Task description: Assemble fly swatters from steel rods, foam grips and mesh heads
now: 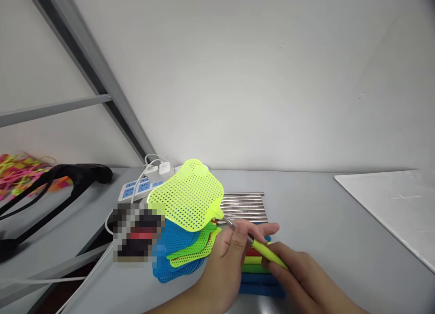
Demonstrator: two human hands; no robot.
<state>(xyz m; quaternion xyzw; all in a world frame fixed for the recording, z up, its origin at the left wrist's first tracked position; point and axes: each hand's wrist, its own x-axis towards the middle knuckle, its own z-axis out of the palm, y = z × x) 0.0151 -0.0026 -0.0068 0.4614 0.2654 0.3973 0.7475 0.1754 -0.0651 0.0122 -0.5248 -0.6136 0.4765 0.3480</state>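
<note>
Right hand (301, 271) gripping handle (270, 255), left hand (222, 268) pinching shaft (230, 222): yellow fly swatter (215, 210) above the bench (306, 210), mesh (186, 196) toward its far edge; probably light, flexible-meshed, best held by handle.

We see soft, even, bright light on the wall (258, 87), glints along the metal rods (243, 207) and glare on the near tabletop (265, 304). The fly swatter (188, 196) looks sharp; left-edge strands (23, 173) blur, and coarse pixels mask one patch (138, 236).
</note>
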